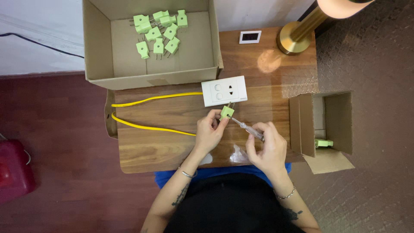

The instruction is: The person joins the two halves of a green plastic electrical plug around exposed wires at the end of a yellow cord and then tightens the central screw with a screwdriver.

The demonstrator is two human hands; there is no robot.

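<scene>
My left hand [210,129] pinches a small light green plug [227,111] just below a white wall socket plate [224,90] on the wooden table [146,146]. My right hand [267,144] grips a small screwdriver [246,126] whose tip points at the plug. A yellow cable [151,99] runs from the socket plate, loops at the table's left edge and comes back under my left hand.
A large open cardboard box [99,47] at the back holds several green plugs [157,32]. A smaller open box [332,125] to the right holds one green plug [323,143]. A brass lamp base [293,41] and a small white device [250,37] stand at the back right.
</scene>
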